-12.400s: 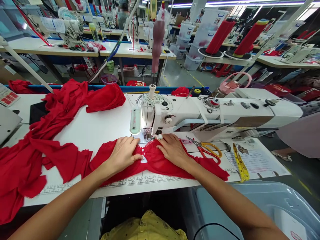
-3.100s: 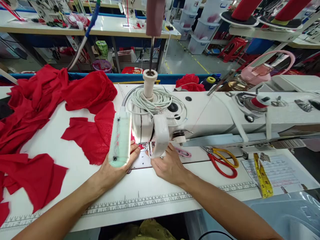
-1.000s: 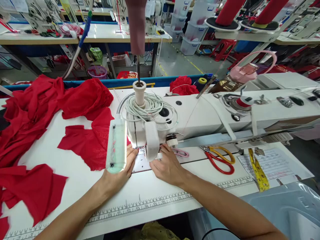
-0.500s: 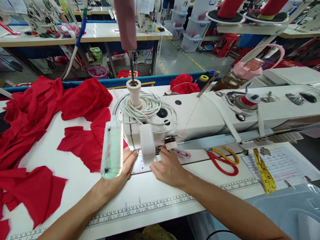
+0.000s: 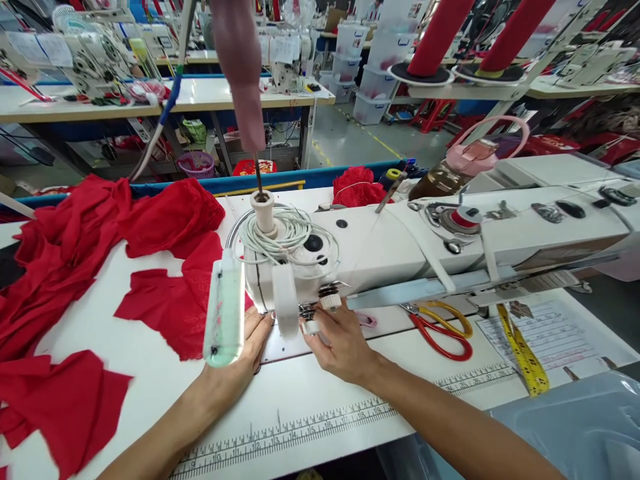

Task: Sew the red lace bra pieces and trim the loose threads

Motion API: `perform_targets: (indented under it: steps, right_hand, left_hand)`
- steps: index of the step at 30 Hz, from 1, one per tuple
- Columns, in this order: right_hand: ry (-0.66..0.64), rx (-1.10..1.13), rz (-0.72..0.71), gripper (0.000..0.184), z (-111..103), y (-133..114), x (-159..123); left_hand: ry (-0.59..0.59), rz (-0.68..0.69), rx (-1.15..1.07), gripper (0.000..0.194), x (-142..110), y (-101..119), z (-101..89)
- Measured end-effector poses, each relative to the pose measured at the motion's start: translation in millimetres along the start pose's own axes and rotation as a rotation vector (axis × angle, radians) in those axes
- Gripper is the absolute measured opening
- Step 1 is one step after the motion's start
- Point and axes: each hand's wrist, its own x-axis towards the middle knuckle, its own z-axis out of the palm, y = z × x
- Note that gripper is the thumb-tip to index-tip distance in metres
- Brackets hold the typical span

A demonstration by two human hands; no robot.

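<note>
My left hand [image 5: 253,343] lies on the bed of a white sewing machine [image 5: 385,247], its fingers stretched out flat left of the needle area. A pale green translucent guard [image 5: 224,313] partly covers that hand. My right hand [image 5: 343,343] is closed at the needle area, just under a white knob [image 5: 330,298], its fingers curled in beside the machine head. What the right fingertips hold, if anything, is hidden. Red fabric pieces [image 5: 170,303] lie left of the machine. Coiled pale cord [image 5: 295,230] sits on top of the machine head.
Red-and-yellow-handled scissors [image 5: 443,327] lie right of my right hand, near a yellow tape measure [image 5: 523,350] on a written sheet [image 5: 560,333]. A printed ruler [image 5: 310,433] runs along the table's front. A pink-lidded bottle [image 5: 470,157] stands behind the machine.
The camera view has tilted up a little, so the scene sits lower in the picture. Both hands stay in nearly the same places at the machine, with the right fingers shifted slightly.
</note>
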Motion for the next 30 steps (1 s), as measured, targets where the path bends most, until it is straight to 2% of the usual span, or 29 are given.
perform_targets:
  steps: [8, 14, 17, 21, 30]
  right_hand:
    - [0.036, 0.04, 0.012, 0.012, -5, -3, 4]
    - [0.099, 0.006, -0.004, 0.014, 1, 1, 7]
    - [0.122, -0.056, -0.028, 0.017, 4, 4, 10]
    - [0.091, -0.11, -0.032, 0.016, 5, 7, 8]
    - [0.056, -0.057, 0.004, 0.021, 7, 9, 4]
  left_hand:
    - [-0.017, 0.004, 0.046, 0.058, -1, 0, 0.5]
    - [-0.014, -0.077, -0.018, 0.044, 9, 9, -6.1]
    - [-0.001, -0.078, -0.012, 0.037, 13, 11, -8.0]
    - [0.057, -0.044, -0.005, 0.028, 16, 10, -9.0]
    - [0.054, -0.018, -0.048, 0.03, 13, 10, -13.0]
